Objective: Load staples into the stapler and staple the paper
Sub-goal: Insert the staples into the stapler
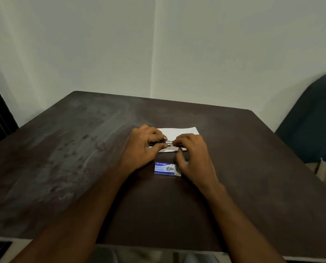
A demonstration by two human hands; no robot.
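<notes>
A small metal stapler (168,143) lies over a white sheet of paper (179,132) in the middle of the dark table. My left hand (143,149) grips the stapler's left end with thumb and fingers. My right hand (193,154) pinches its right part with the fingertips; whether a strip of staples is between them is too small to tell. A blue and white staple box (165,168) lies just in front of the paper, between my wrists, its right end partly hidden under my right hand.
The dark brown table (82,158) fills the view, its near edge at the bottom. A dark green chair back (314,118) stands at the right beyond the table edge. Pale walls meet in a corner behind the table.
</notes>
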